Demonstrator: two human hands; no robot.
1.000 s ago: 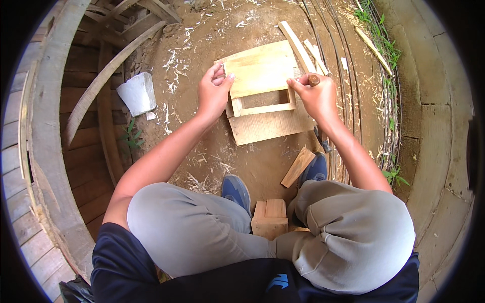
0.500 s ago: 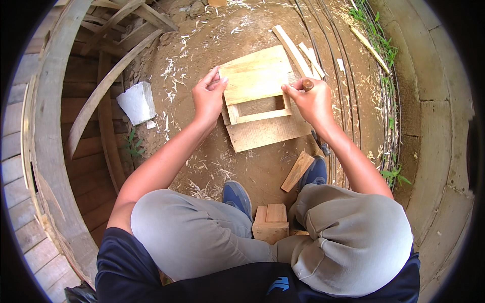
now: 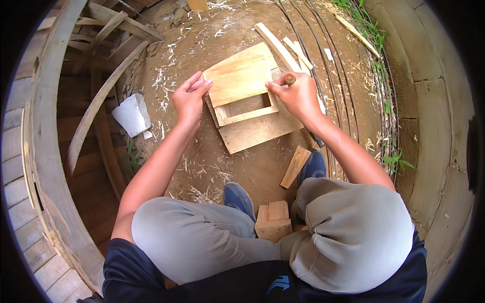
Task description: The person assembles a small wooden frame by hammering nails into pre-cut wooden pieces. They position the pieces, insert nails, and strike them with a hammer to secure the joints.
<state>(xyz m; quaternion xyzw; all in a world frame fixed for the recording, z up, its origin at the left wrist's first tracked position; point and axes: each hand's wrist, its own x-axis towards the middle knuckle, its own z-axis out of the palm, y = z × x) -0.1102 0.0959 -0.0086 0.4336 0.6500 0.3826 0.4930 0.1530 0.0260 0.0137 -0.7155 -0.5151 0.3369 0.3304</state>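
Observation:
A pale wooden board [image 3: 240, 76] lies over part of a small rectangular wooden frame [image 3: 250, 116], leaving an opening on the near side. Below the frame is a wider flat plank [image 3: 260, 134] on the ground. My left hand [image 3: 189, 102] pinches the board's left edge, thumb on top. My right hand [image 3: 301, 97] is closed round a tool with a round brown wooden handle [image 3: 289, 79]; its working end is hidden. The thumb and forefinger of that hand touch the board's near right corner.
Wood strips [image 3: 278, 46] lie beyond my right hand, beside long dark rods [image 3: 331, 76]. A pale stone block [image 3: 132, 115] sits at left. Near my shoes are a wood offcut [image 3: 295, 167] and a wooden block [image 3: 273, 222]. Timber framing [image 3: 53, 136] runs along the left, a wall [image 3: 434, 126] along the right.
The board, frame and both hands appear a little further left, with much of the surroundings shifted too, so the view has turned slightly. Both hands keep the same hold.

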